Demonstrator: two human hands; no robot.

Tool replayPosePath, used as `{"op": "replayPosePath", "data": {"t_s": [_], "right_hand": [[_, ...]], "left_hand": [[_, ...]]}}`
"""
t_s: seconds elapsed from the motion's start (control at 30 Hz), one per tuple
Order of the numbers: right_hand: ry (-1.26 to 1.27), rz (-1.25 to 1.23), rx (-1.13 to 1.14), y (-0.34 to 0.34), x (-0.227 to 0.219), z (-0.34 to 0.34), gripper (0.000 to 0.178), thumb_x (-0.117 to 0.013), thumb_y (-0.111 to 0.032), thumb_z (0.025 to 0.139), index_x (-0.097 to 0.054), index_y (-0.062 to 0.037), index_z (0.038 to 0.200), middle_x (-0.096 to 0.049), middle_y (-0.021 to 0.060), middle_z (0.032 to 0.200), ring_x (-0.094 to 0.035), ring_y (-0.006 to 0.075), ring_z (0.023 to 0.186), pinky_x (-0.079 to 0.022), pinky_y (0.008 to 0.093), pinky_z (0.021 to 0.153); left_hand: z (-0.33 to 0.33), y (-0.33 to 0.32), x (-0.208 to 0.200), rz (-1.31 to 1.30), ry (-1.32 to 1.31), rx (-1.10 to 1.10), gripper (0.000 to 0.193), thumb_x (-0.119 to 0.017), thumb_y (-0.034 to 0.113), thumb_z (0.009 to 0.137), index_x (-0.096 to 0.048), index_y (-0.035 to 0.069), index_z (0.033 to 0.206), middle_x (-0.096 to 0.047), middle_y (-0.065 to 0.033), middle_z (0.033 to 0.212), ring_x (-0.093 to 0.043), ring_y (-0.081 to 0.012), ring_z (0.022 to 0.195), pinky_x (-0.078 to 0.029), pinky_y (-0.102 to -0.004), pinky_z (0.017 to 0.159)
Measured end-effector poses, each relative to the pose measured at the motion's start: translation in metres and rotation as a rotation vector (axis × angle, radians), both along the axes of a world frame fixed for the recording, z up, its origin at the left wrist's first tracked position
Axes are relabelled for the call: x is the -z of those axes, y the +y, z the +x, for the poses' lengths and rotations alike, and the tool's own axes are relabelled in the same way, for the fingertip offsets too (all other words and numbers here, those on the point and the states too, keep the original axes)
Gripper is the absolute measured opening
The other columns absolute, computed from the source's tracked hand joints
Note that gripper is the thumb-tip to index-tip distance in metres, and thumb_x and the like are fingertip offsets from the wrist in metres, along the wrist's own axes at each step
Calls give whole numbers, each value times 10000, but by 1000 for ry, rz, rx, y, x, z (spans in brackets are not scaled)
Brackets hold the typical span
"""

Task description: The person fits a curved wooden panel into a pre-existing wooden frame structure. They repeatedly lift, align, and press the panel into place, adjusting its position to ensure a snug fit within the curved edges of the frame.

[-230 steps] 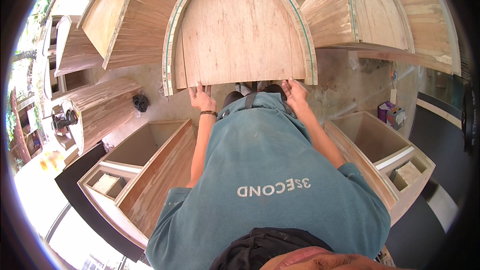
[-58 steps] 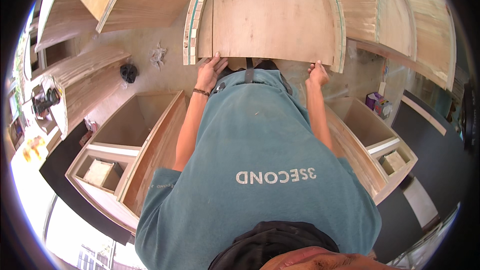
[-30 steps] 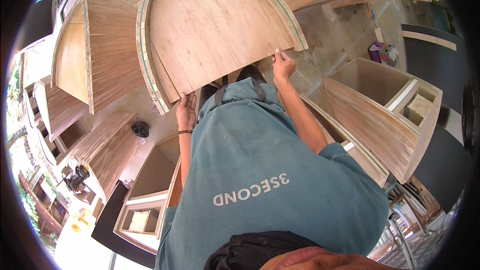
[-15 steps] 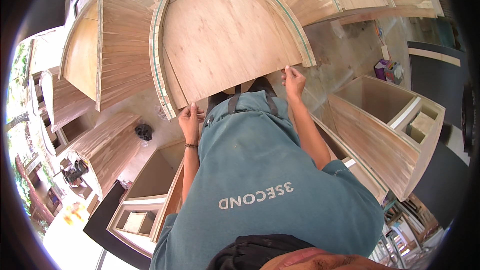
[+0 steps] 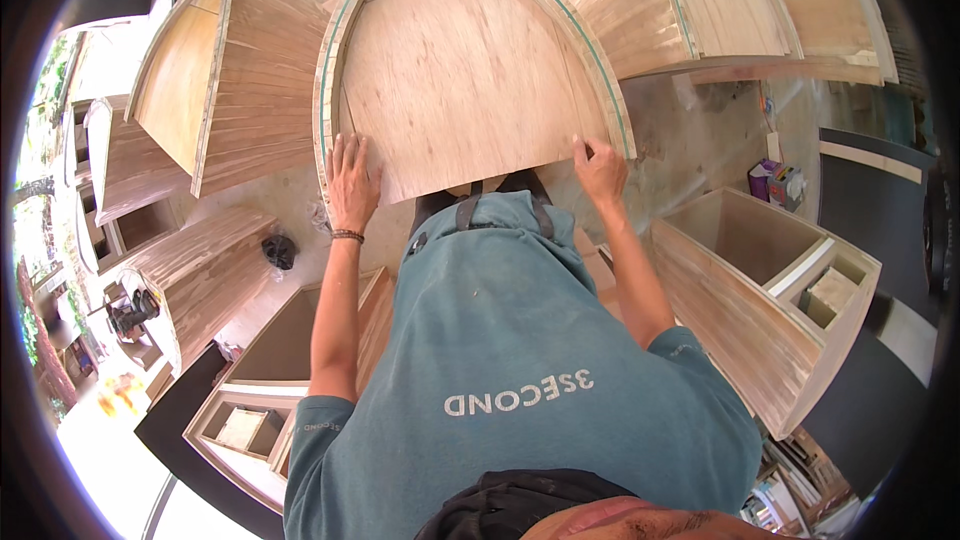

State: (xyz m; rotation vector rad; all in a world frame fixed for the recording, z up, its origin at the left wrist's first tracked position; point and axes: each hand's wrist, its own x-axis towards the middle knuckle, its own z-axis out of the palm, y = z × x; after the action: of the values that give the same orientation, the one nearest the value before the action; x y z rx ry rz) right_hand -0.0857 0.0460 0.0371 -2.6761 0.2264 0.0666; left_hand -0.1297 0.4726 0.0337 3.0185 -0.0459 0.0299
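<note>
Right in front of me is a pale plywood panel inside a curved wooden frame that arches to a point at the far end. A thin green strip runs along the frame's top edge. My left hand lies with its fingers spread over the near left corner, where panel and frame meet. At the near right corner, my right hand has its fingers curled, thumb and forefinger pinching the panel's near edge. The frame's near left end is partly hidden beneath my left hand.
Similar curved wooden cabinets stand at the far left and far right. Open wooden cabinets flank me at left and right. A black plastic bag and a purple-and-grey box are on the floor. A power tool sits farther left.
My left hand has moved forward from the panel's near edge onto its left corner, fingers now spread. My right hand stays at the right corner. The whole view has shifted slightly.
</note>
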Motion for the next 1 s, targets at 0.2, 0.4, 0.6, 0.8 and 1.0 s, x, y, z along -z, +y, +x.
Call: {"op": "replayPosePath", "data": {"t_s": [0.2,0.4,0.6,0.8,1.0], "right_hand": [[-304,-196,-537,-6,-8,70,339,-659,-315,908,-692,-185,1220,-503,68,1458,-449,275,1323,-381,448,1056],[-300,-420,-763,-17,12,126,517,-564,-470,967,-542,-240,1429,-398,-14,1563,-277,238,1462,-182,440,1216],[-263,-440,-731,-16,21,133,563,-553,-497,963,-535,-186,1433,-403,-24,1560,-278,238,1463,-172,455,1217],[-254,-436,-655,-9,14,135,594,-582,-500,937,-564,-125,1397,-479,19,1498,-320,239,1437,-198,458,1202],[-255,-413,-660,-6,11,140,578,-616,-480,922,-593,-106,1364,-497,19,1481,-328,237,1429,-227,446,1179]], "left_hand": [[28,26,-5,113,21,141,578,-569,359,975,-467,89,1475,-407,-85,1567,-257,-277,1502,-173,-446,1246],[41,27,-5,91,39,156,596,-558,355,981,-437,81,1495,-413,-65,1566,-250,-274,1506,-161,-446,1252],[45,23,-8,74,43,129,579,-565,338,979,-452,74,1482,-428,-64,1553,-291,-273,1484,-177,-448,1250],[49,25,-6,53,67,85,564,-592,320,967,-477,66,1457,-455,-67,1531,-345,-263,1452,-213,-445,1240],[52,28,-6,21,63,73,553,-619,299,954,-497,74,1445,-487,-50,1508,-385,-240,1432,-238,-441,1232]]}}
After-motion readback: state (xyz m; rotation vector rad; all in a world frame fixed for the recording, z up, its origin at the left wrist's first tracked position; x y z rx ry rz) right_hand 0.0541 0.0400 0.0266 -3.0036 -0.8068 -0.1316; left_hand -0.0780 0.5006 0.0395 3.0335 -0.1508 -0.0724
